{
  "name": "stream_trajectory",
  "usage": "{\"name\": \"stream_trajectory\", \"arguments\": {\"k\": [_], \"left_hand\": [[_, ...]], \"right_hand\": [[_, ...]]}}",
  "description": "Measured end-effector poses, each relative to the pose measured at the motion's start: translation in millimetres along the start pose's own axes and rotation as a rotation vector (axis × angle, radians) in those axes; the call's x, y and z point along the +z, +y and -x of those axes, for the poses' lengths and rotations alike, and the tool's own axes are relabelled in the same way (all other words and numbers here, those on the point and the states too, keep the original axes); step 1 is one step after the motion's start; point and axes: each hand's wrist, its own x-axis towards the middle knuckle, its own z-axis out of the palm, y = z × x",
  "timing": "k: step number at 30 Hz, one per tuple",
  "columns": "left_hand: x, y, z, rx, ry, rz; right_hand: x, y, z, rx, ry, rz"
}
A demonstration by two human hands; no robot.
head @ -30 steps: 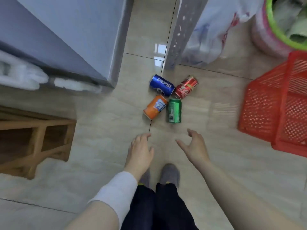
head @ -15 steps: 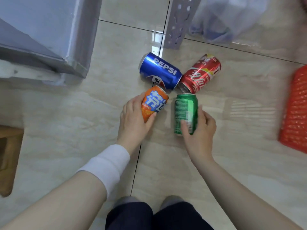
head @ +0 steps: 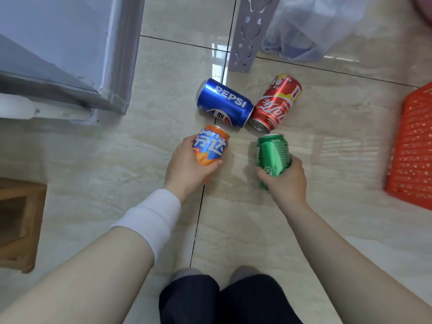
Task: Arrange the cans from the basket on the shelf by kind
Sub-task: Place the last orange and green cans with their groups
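Several cans are on the tiled floor in front of me. My left hand is closed around an orange can, tilted up off the floor. My right hand grips a green can at its lower end. Just beyond them a blue Pepsi can and a red cola can lie on their sides, their ends nearly touching. The red basket stands at the right edge, only partly in view.
A grey perforated shelf post stands on the floor behind the cans, with a clear plastic bag beside it. A grey cabinet fills the upper left. A wooden frame sits at the left edge. My feet are below.
Both hands reached down from empty and took hold of the orange and green cans. The two held cans have lifted slightly and moved apart; the view has come closer to the floor.
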Motion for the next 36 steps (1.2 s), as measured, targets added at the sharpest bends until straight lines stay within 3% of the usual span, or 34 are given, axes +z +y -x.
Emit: {"name": "stream_trajectory", "arguments": {"k": [5,9,15,21,25,30,36], "left_hand": [[-50,37,76,-0.239,-0.04,0.322],[-116,96,160,-0.3,-0.196,0.481],[-217,210,289,-0.24,-0.408,0.665],[-289,313,381,-0.12,-0.486,0.68],[-310,362,433,-0.065,-0.474,0.734],[-309,398,495,-0.074,-0.475,0.82],[-286,460,559,0.072,-0.437,0.808]], "right_hand": [[-64,-22,67,0.28,-0.148,-0.389],[-145,-60,153,0.327,-0.298,-0.698],[-282,-134,280,0.302,-0.53,-1.104],[-396,-197,365,0.092,-0.523,-1.067],[-455,-205,407,0.051,-0.523,-1.16],[-518,-188,444,-0.016,-0.492,-1.224],[-599,-176,464,-0.13,-0.39,-1.085]]}}
